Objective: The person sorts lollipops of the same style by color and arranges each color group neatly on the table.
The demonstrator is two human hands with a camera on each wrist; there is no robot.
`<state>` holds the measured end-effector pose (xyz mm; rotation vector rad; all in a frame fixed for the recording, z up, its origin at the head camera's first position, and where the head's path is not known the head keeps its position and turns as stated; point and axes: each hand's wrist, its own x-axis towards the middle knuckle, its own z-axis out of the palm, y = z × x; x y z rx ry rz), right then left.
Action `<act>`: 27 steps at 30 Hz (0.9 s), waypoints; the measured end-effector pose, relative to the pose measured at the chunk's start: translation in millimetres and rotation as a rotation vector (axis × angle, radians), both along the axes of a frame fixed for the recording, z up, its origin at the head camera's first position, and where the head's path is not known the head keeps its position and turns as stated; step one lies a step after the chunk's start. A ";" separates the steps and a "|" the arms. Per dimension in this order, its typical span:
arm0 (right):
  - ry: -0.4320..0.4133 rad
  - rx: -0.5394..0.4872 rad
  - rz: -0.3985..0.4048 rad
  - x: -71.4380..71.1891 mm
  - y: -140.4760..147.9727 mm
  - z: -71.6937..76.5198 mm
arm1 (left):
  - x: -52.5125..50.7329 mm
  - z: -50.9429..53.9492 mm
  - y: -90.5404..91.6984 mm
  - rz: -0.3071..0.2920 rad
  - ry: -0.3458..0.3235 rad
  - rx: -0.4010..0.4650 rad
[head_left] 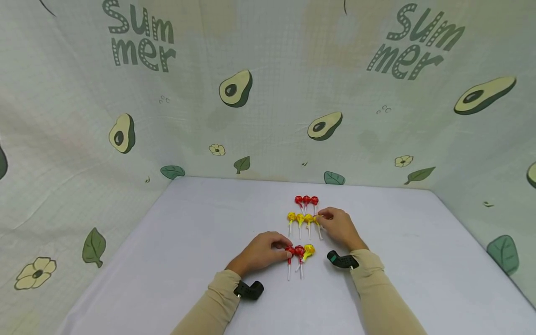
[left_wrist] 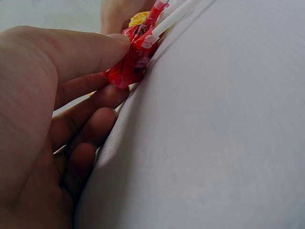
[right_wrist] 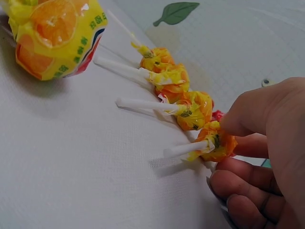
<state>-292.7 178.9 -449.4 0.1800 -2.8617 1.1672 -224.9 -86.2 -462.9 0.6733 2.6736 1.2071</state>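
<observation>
My left hand point(head_left: 260, 253) pinches the wrapped head of a red lollipop point(left_wrist: 125, 71) between thumb and fingers, low against the white tabletop. Beside it lie another red lollipop point(head_left: 299, 251) and a yellow lollipop point(head_left: 309, 250) in the nearest group. My right hand point(head_left: 340, 229) holds the head of the yellow lollipop point(right_wrist: 217, 142) at the right end of the middle row, its white stick pointing towards me. Several yellow lollipops point(head_left: 300, 219) make up that row, side by side. In the right wrist view, a yellow wrapped head point(right_wrist: 57, 33) looms close at the upper left.
Behind the yellow row lie three red lollipops point(head_left: 306, 200), close together. A white cloth covers the table point(head_left: 201, 223). Printed fabric point(head_left: 276, 93) with avocados and leaves hangs at the back and both sides. Each wrist wears a black device point(head_left: 250, 291).
</observation>
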 end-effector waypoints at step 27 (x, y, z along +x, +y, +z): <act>0.006 -0.156 -0.105 22.0 6.2 4.0 | 2.6 1.6 -1.0 -0.005 0.010 0.023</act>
